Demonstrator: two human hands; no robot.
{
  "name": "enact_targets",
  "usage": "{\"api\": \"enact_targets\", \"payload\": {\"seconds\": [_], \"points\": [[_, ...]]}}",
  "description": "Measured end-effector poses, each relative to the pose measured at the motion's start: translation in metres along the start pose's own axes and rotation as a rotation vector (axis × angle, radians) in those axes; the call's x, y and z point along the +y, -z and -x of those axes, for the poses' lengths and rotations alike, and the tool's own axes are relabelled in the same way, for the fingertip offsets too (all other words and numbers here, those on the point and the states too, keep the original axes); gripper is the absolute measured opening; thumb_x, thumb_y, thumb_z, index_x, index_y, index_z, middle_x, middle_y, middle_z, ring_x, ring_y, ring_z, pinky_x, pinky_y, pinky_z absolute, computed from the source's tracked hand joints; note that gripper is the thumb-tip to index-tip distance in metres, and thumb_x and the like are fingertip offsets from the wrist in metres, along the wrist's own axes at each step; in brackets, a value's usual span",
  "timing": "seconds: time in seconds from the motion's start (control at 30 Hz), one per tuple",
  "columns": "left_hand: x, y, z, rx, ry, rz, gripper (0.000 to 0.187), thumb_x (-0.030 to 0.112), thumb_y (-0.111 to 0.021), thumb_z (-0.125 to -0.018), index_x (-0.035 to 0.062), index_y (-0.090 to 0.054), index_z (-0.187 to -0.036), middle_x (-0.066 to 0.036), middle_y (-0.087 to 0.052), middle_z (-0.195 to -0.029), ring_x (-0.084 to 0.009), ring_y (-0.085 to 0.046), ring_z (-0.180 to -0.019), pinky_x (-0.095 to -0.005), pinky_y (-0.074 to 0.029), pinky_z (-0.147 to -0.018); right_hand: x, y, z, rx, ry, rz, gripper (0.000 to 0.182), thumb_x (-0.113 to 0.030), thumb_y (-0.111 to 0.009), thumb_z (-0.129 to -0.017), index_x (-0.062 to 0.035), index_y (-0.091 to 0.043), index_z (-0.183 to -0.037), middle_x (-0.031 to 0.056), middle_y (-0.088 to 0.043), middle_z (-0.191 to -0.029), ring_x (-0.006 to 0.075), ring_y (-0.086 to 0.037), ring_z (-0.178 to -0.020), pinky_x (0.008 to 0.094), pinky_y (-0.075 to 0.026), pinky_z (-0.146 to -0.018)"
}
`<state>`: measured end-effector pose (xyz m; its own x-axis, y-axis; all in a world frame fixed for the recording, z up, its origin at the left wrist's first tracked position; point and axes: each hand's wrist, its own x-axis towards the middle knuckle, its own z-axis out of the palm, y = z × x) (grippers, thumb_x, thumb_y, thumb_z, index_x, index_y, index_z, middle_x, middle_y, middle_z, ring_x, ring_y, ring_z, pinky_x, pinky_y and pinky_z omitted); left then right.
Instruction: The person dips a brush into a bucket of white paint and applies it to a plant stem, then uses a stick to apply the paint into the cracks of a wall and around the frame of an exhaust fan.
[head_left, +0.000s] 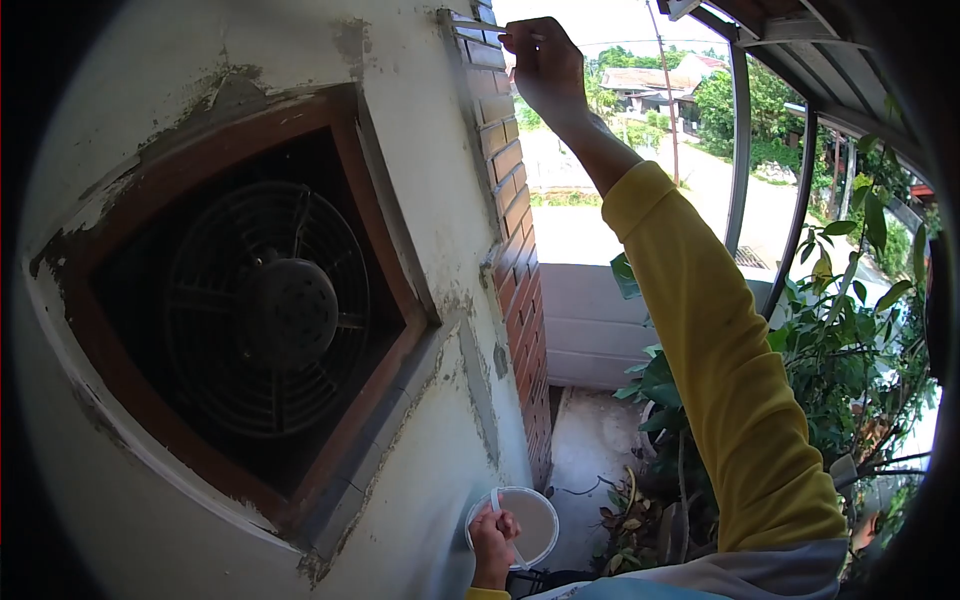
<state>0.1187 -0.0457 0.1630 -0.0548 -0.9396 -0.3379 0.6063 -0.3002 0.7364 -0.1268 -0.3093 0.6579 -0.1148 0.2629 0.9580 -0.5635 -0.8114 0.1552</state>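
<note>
High up, my right hand [545, 65] is closed around one end of a thin, pale, flat tool [478, 26]. Its far end meets the corner where the white plaster wall [420, 190] joins the brick edging [505, 165]; its exact kind is too small to tell. Low down beside the wall, my left hand [493, 545] is closed on the white handle of a round white bucket [541, 525]. Greyish-white material shows inside the bucket, partly hidden by my fingers.
On the left, a dark fan [290, 310] sits in a brown-framed wall opening [120, 240] with flaking paint around it. Leafy plants [810, 360] crowd the right side. A low white wall [595, 330] and metal posts [738, 150] stand ahead. Dry leaves lie below.
</note>
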Motion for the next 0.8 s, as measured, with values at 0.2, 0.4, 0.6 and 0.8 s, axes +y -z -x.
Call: {"api": "enact_targets", "payload": {"seconds": [0.2,0.4,0.6,0.8], "points": [[0.000,-0.001,0.000,-0.019,0.011,0.021,0.036,0.006,-0.041,-0.084,-0.0059,-0.055,-0.114,-0.004,-0.045,-0.058,-0.0128,-0.035,-0.041,-0.0301,-0.033,-0.045,-0.009,0.007,0.012,-0.023,-0.020,0.046,0.009,-0.005,-0.052,-0.090,0.0019,-0.058,-0.090,0.0155,-0.063,-0.085,0.0249,-0.069,-0.078,0.0315,-0.055,-0.068],[0.002,-0.004,0.002,0.001,0.015,0.027,0.036,0.005,-0.040,-0.083,-0.0064,-0.056,-0.113,-0.004,-0.045,-0.057,-0.0124,-0.034,-0.040,-0.0295,-0.032,-0.043,-0.006,0.014,0.025,-0.013,0.028,0.052,0.012,-0.007,-0.051,-0.091,0.0016,-0.060,-0.087,0.0154,-0.063,-0.086,0.0251,-0.068,-0.076,0.0317,-0.055,-0.068],[-0.001,-0.004,0.001,0.007,0.011,0.005,0.036,0.005,-0.040,-0.084,-0.0057,-0.057,-0.113,-0.004,-0.045,-0.057,-0.0125,-0.035,-0.041,-0.0297,-0.033,-0.043,-0.015,0.023,0.045,-0.044,-0.005,0.092,0.013,-0.007,-0.051,-0.091,0.0016,-0.059,-0.088,0.0152,-0.063,-0.086,0.0246,-0.068,-0.078,0.0313,-0.056,-0.067],[-0.003,0.000,-0.001,-0.015,0.015,0.008,0.036,0.005,-0.039,-0.084,-0.0058,-0.057,-0.113,-0.004,-0.045,-0.057,-0.0128,-0.036,-0.041,-0.0299,-0.033,-0.043,-0.017,0.033,0.060,-0.067,0.028,0.149,0.013,-0.007,-0.050,-0.092,0.0022,-0.059,-0.090,0.0151,-0.063,-0.086,0.0234,-0.069,-0.078,0.0301,-0.058,-0.066]]}}
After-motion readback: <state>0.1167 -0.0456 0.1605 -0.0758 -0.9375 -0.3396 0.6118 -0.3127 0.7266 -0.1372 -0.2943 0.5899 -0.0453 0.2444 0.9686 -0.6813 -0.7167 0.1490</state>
